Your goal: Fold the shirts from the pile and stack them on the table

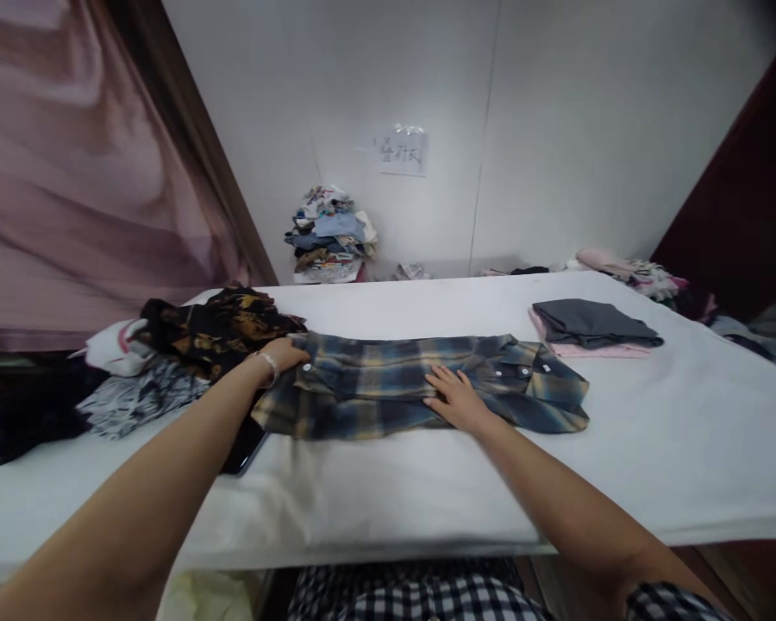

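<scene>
— Where is the shirt now, and how far along does it look?

— I see the plaid shirt [420, 384] on the white table [685, 431], near the front edge, roughly in the middle. It is already folded into a long narrow band, sides turned in, so the lengthwise folding looks done to me. I judge that what is left is bringing the ends together across its length, then setting it on a stack.

— Which way does it lie?

— Its long axis runs left to right across my view, parallel to the table's front edge. The collar end points right, I think; the buttons and a small label sit there, though the blur makes me less than sure.

— And the hands?

— My left hand [283, 354] is closed on the left end of the shirt, gripping the fabric. My right hand [456, 398] lies flat and spread on the middle of the band, pressing it down, holding nothing.

— What else is around?

— A heap of unfolded clothes [187, 345] just beside the left end, a folded grey garment [591, 321] on a pink one [595, 350] at the far right, well apart, and a pile of clothes [329, 235] against the wall.
</scene>
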`<state>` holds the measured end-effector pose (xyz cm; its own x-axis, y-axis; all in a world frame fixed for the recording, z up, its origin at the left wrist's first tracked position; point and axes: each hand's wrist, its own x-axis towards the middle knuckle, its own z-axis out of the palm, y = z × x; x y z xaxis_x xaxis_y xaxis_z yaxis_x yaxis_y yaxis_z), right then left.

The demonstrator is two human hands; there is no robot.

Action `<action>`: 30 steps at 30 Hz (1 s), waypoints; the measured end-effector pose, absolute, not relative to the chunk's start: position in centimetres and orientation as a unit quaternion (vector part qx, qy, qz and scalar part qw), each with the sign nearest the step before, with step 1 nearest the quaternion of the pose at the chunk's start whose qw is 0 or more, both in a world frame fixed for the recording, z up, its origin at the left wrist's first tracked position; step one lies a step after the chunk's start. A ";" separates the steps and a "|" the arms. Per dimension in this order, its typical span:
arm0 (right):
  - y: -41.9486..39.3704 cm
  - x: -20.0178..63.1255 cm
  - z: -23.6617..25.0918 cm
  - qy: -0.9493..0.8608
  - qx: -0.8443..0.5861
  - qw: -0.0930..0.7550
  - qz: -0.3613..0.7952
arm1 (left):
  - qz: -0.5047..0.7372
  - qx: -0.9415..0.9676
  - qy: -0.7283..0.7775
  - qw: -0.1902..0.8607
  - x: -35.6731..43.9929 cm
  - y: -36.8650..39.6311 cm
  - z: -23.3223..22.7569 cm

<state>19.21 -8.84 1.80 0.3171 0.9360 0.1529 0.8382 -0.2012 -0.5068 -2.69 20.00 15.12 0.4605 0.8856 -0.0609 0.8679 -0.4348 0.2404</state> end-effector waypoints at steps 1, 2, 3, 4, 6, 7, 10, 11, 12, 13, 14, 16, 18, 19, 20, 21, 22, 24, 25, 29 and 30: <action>-8.8 19.5 1.6 -0.569 -0.760 0.301 0.085 | 0.030 0.849 0.513 0.125 -1.9 19.5 16.0; -8.8 19.8 1.5 -0.562 -0.749 0.345 0.069 | 0.022 0.851 0.508 0.132 -1.0 19.0 16.8; -8.8 20.0 1.3 -0.555 -0.734 0.388 0.052 | 0.014 0.853 0.502 0.139 0.1 18.4 17.5; -8.9 20.3 1.2 -0.550 -0.716 0.428 0.035 | 0.010 0.857 0.494 0.146 1.4 17.7 18.1; -9.0 20.9 1.0 -0.539 -0.686 0.489 0.009 | 0.005 0.863 0.479 0.161 4.3 15.9 18.4; -9.0 21.2 1.0 -0.532 -0.676 0.510 0.002 | 0.003 0.865 0.472 0.172 5.8 14.9 18.2; -9.4 22.0 1.0 -0.515 -0.669 0.536 0.000 | 0.000 0.866 0.449 0.220 9.9 11.1 16.0; -9.6 22.3 1.1 -0.512 -0.670 0.538 0.003 | 0.000 0.864 0.441 0.242 10.9 9.8 14.9; -9.7 22.5 1.1 -0.509 -0.670 0.540 0.005 | 0.001 0.863 0.430 0.266 11.7 8.5 13.7; -9.8 22.6 1.2 -0.506 -0.670 0.542 0.006 | 0.002 0.862 0.416 0.291 12.3 7.5 12.6; -9.9 22.8 1.3 -0.503 -0.670 0.546 0.004 | 0.009 0.861 0.401 0.314 12.6 6.6 11.7; -10.0 23.0 1.5 -0.499 -0.668 0.552 -0.005 | 0.038 0.859 0.381 0.341 12.5 6.0 10.3; -10.0 23.1 1.7 -0.503 -0.666 0.551 -0.014 | 0.085 0.856 0.384 0.334 11.4 6.8 9.7; -10.1 23.0 1.8 -0.505 -0.666 0.548 -0.018 | 0.109 0.854 0.396 0.319 10.5 7.6 9.6; -10.1 23.0 1.9 -0.508 -0.667 0.544 -0.021 | 0.130 0.851 0.411 0.300 9.5 8.6 9.6; -10.1 23.0 2.0 -0.510 -0.669 0.540 -0.023 | 0.145 0.847 0.428 0.279 8.4 9.5 9.5; -10.1 22.9 2.0 -0.513 -0.672 0.534 -0.023 | 0.153 0.842 0.447 0.260 7.3 10.4 9.3; -10.0 22.6 1.9 -0.521 -0.677 0.519 -0.017 | 0.148 0.830 0.483 0.238 5.4 11.6 8.7; -10.0 22.5 1.8 -0.528 -0.679 0.510 -0.011 | 0.140 0.824 0.496 0.236 4.8 11.9 8.3; -9.5 22.2 1.1 -0.548 -0.682 0.485 0.009 | 0.127 0.818 0.499 0.258 4.8 11.6 6.7; -9.5 22.2 1.0 -0.548 -0.682 0.485 0.010 | 0.130 0.818 0.494 0.264 5.2 11.3 6.6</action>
